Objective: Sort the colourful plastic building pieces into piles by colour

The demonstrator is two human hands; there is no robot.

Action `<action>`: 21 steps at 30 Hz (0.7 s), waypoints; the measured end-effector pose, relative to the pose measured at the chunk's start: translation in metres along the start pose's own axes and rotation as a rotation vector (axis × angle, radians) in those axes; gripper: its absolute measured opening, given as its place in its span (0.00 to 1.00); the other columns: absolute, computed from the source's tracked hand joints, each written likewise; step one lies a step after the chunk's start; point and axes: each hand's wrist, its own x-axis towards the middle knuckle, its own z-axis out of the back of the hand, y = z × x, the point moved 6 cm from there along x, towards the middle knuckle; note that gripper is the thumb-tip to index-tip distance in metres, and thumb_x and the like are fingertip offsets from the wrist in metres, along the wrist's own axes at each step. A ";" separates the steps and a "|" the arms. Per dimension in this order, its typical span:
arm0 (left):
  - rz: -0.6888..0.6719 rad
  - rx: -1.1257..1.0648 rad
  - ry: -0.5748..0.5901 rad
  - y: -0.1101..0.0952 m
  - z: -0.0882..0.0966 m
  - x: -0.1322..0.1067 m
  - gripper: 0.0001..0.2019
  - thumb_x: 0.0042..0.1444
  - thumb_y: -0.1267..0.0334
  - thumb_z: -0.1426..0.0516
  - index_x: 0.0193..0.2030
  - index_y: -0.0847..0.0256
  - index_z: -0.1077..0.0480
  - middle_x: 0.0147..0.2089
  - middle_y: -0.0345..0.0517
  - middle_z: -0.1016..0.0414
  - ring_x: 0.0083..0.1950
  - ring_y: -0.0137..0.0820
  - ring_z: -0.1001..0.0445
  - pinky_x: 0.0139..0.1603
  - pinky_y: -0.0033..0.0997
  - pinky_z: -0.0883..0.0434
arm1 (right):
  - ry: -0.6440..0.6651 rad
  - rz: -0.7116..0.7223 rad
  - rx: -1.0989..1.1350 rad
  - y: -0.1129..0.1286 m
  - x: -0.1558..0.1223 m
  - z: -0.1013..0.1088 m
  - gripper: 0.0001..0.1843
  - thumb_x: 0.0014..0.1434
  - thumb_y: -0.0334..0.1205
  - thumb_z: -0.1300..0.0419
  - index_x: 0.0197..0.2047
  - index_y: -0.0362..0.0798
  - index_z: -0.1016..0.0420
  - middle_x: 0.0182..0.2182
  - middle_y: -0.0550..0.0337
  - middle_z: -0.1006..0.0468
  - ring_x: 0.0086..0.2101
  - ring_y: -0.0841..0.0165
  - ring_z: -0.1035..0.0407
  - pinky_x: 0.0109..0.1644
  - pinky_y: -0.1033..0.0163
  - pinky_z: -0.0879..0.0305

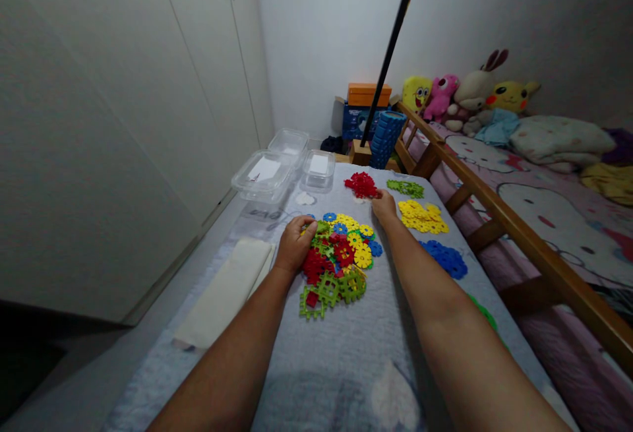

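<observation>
A mixed pile of plastic building pieces [341, 254] lies in the middle: red and green squares, yellow and blue snowflake discs. My left hand [294, 245] is at the pile's left edge, fingers curled and thumb close to them; whatever they hold is hidden. Farther forward, my right hand [384, 208] touches the near right edge of a heap of red pieces [361, 185]. Its fingers are closed, and what is in them cannot be made out. Sorted to the right are green square pieces [405, 188], yellow discs [422, 216], blue discs [445, 258] and green discs [483, 313], partly behind my right forearm.
Clear plastic containers [264, 175] stand at the back left, beside a smaller lidded box [318, 168]. A folded cream cloth [227, 293] lies left of my arm. A wooden bed rail [475, 181] borders the right side; a black pole [390, 56] rises behind.
</observation>
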 end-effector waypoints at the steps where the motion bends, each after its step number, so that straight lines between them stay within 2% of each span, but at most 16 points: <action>1: 0.000 0.000 0.001 0.000 0.000 0.000 0.15 0.61 0.51 0.45 0.41 0.57 0.24 0.48 0.50 0.20 0.55 0.41 0.24 0.64 0.45 0.31 | 0.001 -0.001 0.010 -0.001 0.000 0.001 0.22 0.47 0.30 0.44 0.45 0.44 0.19 0.39 0.54 0.17 0.41 0.63 0.26 0.50 0.62 0.33; 7: 0.010 -0.014 -0.009 -0.001 0.001 0.000 0.15 0.61 0.50 0.45 0.41 0.57 0.24 0.49 0.49 0.20 0.56 0.41 0.24 0.65 0.45 0.32 | -0.027 -0.030 0.075 -0.006 -0.004 0.010 0.21 0.44 0.31 0.44 0.43 0.44 0.19 0.41 0.54 0.18 0.43 0.63 0.27 0.50 0.61 0.32; 11: 0.015 -0.020 -0.018 -0.001 0.002 0.000 0.16 0.61 0.50 0.46 0.41 0.57 0.23 0.49 0.50 0.20 0.56 0.41 0.24 0.65 0.45 0.32 | 0.053 -0.067 0.146 -0.007 -0.013 0.012 0.21 0.44 0.33 0.43 0.43 0.46 0.20 0.42 0.56 0.19 0.37 0.66 0.29 0.42 0.64 0.32; 15: 0.014 -0.020 -0.010 -0.001 0.001 0.001 0.17 0.61 0.49 0.47 0.41 0.58 0.23 0.49 0.51 0.20 0.56 0.42 0.24 0.65 0.45 0.32 | 0.074 -0.076 0.162 -0.005 -0.021 0.015 0.23 0.43 0.33 0.45 0.43 0.46 0.20 0.41 0.58 0.19 0.32 0.69 0.30 0.39 0.64 0.32; 18: 0.017 -0.015 -0.010 -0.001 0.001 0.000 0.17 0.61 0.49 0.47 0.41 0.58 0.23 0.48 0.50 0.20 0.55 0.41 0.24 0.64 0.45 0.31 | 0.062 -0.059 0.114 -0.003 -0.022 0.018 0.21 0.44 0.31 0.45 0.42 0.47 0.20 0.38 0.58 0.19 0.35 0.67 0.29 0.41 0.64 0.32; 21: 0.015 -0.009 -0.009 -0.001 0.002 -0.001 0.16 0.61 0.49 0.47 0.40 0.58 0.24 0.47 0.49 0.20 0.55 0.41 0.24 0.64 0.44 0.31 | 0.014 -0.052 -0.024 -0.004 -0.019 0.021 0.16 0.45 0.30 0.42 0.38 0.47 0.20 0.35 0.54 0.19 0.39 0.62 0.27 0.45 0.62 0.33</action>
